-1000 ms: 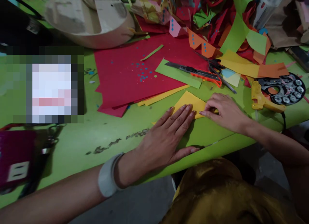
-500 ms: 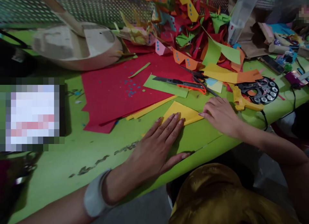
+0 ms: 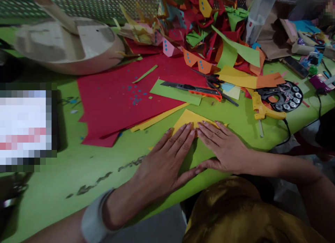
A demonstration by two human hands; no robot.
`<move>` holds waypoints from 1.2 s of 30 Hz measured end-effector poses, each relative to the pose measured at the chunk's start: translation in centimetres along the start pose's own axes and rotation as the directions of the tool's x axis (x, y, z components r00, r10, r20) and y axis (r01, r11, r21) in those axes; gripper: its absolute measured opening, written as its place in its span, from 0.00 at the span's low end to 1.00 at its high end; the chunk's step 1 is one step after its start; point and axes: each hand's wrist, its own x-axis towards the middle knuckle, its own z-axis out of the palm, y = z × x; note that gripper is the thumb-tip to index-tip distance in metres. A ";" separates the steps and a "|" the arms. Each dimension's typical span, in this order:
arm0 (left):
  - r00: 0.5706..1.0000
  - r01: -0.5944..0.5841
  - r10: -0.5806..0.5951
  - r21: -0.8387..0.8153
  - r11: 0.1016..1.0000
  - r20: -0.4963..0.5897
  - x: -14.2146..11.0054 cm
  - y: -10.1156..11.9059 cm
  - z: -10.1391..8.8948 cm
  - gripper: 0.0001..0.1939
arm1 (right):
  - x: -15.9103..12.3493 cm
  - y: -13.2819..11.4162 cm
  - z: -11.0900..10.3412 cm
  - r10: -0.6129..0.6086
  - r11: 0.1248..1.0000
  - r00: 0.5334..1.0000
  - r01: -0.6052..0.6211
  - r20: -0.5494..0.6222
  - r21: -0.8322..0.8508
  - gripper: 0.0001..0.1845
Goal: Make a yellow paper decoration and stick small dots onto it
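A folded piece of yellow paper (image 3: 186,117) lies on the green table near its front edge, its pointed corner facing away from me. My left hand (image 3: 164,159) rests flat on the paper's left part, fingers stretched out. On the right part my right hand (image 3: 222,145) lies flat too, fingers extended and the thumb reaching toward the left thumb. The fingertips of both hands nearly meet on the paper and cover its lower edge. Just beyond lie a box cutter (image 3: 193,89) with an orange edge, on a green paper strip (image 3: 176,93), and dark scissors (image 3: 213,81).
Red paper sheets (image 3: 112,100) spread left of centre with blue dots on them. A yellow glue gun (image 3: 264,108) stands at right beside a black round palette (image 3: 288,96). Behind are a large bowl (image 3: 104,53) and a heap of folded colourful paper (image 3: 180,23). A blurred screen (image 3: 23,128) is at left.
My right hand has moved left from the paper's right corner and changed from a pinch to lying flat beside my left hand. The left hand stays on the paper.
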 end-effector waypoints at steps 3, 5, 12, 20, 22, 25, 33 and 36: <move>0.999 0.031 -0.030 -0.043 0.999 0.029 0.2 -0.7 -1.0 0.45 | -0.1 0.0 -0.1 -0.011 1.000 1.000 0.011 -0.012 -0.012 0.44; 0.993 0.086 -0.076 -0.113 0.990 0.090 0.6 -2.0 -2.3 0.37 | -0.1 0.1 -0.1 -0.020 1.000 0.999 0.019 -0.029 -0.020 0.43; 0.945 0.182 -0.076 -0.320 0.930 0.319 1.8 -6.5 -4.4 0.25 | -0.2 0.6 0.1 -0.041 0.999 0.999 0.041 -0.016 -0.006 0.39; 0.946 0.052 0.003 -0.159 0.986 0.325 3.2 -7.3 -3.1 0.29 | 0.9 2.4 -1.0 -0.056 0.998 0.998 0.057 0.037 -0.033 0.39; 0.944 0.039 0.006 -0.129 0.991 0.329 3.8 -7.5 -3.1 0.29 | 1.1 2.9 -1.0 -0.077 0.996 0.996 0.080 0.052 -0.042 0.40; 0.944 0.047 0.002 -0.142 0.989 0.330 4.1 -7.5 -3.2 0.29 | 1.3 3.4 -0.8 -0.112 0.993 0.991 0.115 0.067 -0.041 0.42; 0.920 0.077 -0.006 -0.168 0.983 0.391 3.6 -7.5 -3.2 0.29 | 1.2 3.8 -0.5 -0.146 0.989 0.986 0.149 0.083 -0.022 0.43; 0.925 0.059 0.018 -0.189 0.980 0.380 3.5 -8.2 -3.0 0.29 | 1.2 3.9 -0.5 -0.151 0.988 0.986 0.153 0.075 -0.022 0.42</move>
